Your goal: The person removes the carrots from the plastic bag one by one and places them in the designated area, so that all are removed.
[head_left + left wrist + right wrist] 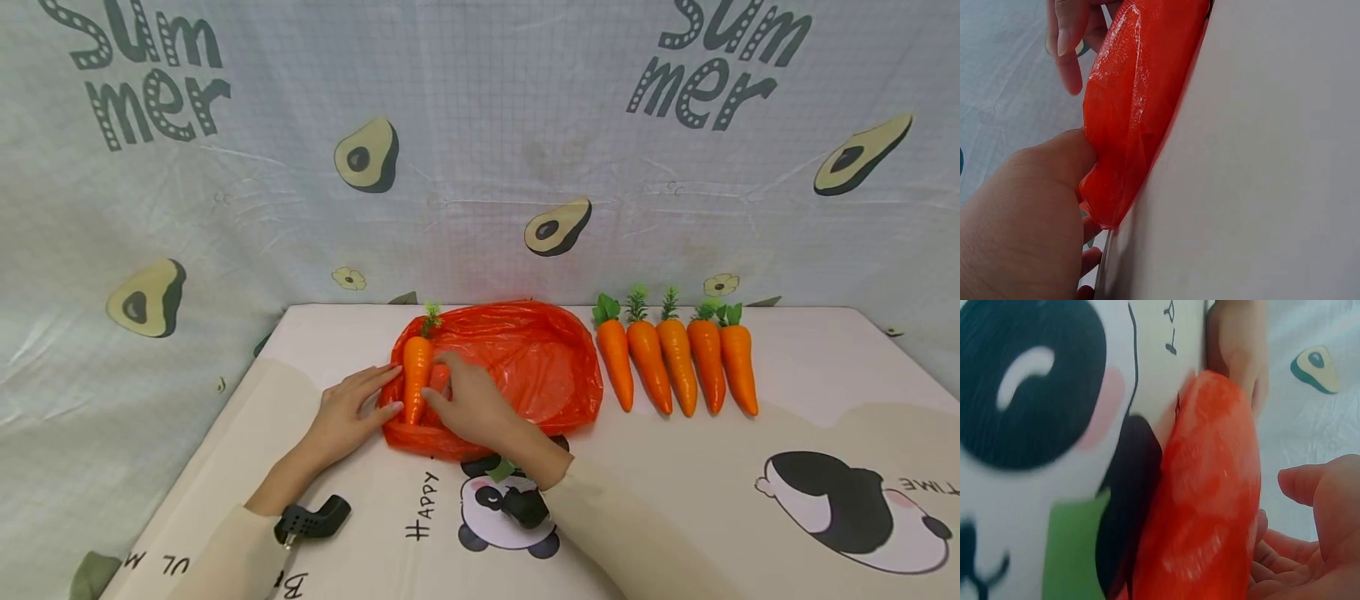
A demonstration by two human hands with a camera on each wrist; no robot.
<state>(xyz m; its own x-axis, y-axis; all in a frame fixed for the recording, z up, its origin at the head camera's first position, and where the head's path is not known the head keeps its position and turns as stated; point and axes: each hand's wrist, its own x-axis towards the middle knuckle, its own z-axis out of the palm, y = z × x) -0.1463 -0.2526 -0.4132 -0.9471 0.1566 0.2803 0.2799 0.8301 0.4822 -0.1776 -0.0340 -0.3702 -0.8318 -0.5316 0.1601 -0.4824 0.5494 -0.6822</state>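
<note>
A red plastic bag (525, 367) lies spread wide on the table, its rim rolled outward. Inside its left end is one orange carrot (417, 379) with a green top, lying lengthwise toward the back. My left hand (348, 412) touches the bag's left rim, fingers extended and thumb near the carrot's tip. In the left wrist view that thumb lies against the red bag (1141, 106). Over the bag, just right of the carrot, is my right hand (476, 404), thumb and fingers apart with nothing between them. The right wrist view shows this hand (1329, 531) behind the bag's near side.
Several carrots (678, 367) with green tops lie in a row on the table, right of the bag. A printed cloth with panda drawings (855, 512) covers the table (675, 492). Behind it hangs a pale curtain (465, 100) with avocado prints.
</note>
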